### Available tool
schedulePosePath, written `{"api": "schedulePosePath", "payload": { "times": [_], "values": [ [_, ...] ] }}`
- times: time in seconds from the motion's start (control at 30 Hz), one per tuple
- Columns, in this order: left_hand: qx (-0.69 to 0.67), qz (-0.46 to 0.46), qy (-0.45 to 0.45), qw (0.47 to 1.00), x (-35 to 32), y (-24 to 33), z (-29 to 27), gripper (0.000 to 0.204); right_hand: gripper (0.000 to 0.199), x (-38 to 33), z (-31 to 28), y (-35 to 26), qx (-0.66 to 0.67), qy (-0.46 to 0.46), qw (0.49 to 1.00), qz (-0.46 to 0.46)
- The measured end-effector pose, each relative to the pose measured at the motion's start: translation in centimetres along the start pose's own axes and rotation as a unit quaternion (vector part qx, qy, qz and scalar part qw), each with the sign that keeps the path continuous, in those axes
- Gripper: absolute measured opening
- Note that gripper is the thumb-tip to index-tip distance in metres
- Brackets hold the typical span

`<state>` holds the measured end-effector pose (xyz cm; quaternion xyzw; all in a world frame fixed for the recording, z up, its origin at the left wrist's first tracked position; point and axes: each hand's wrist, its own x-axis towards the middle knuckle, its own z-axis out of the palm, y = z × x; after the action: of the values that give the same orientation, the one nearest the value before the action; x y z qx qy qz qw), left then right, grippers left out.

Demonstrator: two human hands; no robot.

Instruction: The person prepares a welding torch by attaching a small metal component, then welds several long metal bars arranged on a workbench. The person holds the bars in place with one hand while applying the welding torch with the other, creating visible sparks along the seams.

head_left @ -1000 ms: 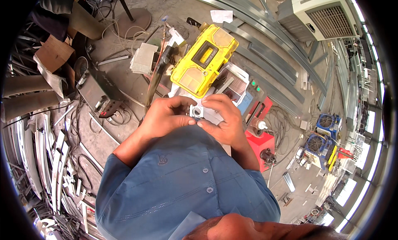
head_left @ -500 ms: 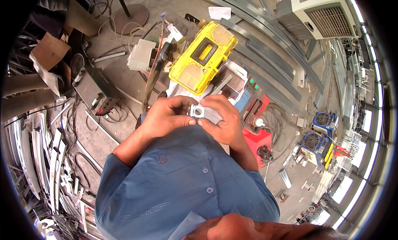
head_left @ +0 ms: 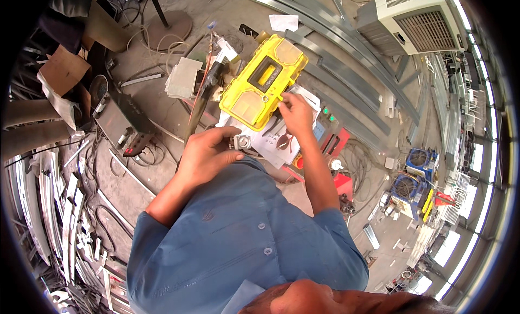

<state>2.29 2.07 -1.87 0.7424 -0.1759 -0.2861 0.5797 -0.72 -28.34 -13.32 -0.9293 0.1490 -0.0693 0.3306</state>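
Observation:
My left hand pinches a small pale metal square part with a round hole, between thumb and fingers, over the papers in front of my body. My right hand reaches out to the near right side of a yellow toolbox; its bent fingers touch the box's edge by a latch, and what they hold, if anything, is hidden. The toolbox lid is closed, with a dark handle on top. Under it lie white papers with handwriting, and a pair of dark-lensed glasses on them.
Right of the papers is a grey control panel with green-lit buttons and a red machine body. Long metal profiles lie beyond. A dark welder-like box with cables stands left. Metal offcuts are piled far left.
My right hand has left the metal part and moved forward to the toolbox edge. My left hand keeps the part and has shifted slightly left. The papers and glasses now show more fully.

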Motion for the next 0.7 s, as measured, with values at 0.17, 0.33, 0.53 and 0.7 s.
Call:
{"api": "schedulePosePath", "payload": {
  "times": [0.17,0.33,0.53,0.7],
  "values": [
    [-0.007,-0.021,0.015,1.000,-0.4,-0.5,-0.4,0.048,0.029,1.0,2.5,0.1,-0.095,-0.064,0.992,-0.061],
    [-0.005,-0.022,0.023,0.999,-0.7,-0.6,-0.4,0.047,0.031,1.6,4.4,-0.1,-0.133,-0.072,0.988,-0.038],
    [0.004,0.008,0.042,0.999,-0.6,-0.4,-0.4,0.047,0.028,1.8,4.8,0.5,-0.137,-0.074,0.987,-0.043],
    [0.019,-0.019,0.023,0.999,-0.5,0.0,-0.7,0.050,0.028,1.8,4.6,0.2,-0.150,-0.059,0.986,-0.032]
  ]
}}
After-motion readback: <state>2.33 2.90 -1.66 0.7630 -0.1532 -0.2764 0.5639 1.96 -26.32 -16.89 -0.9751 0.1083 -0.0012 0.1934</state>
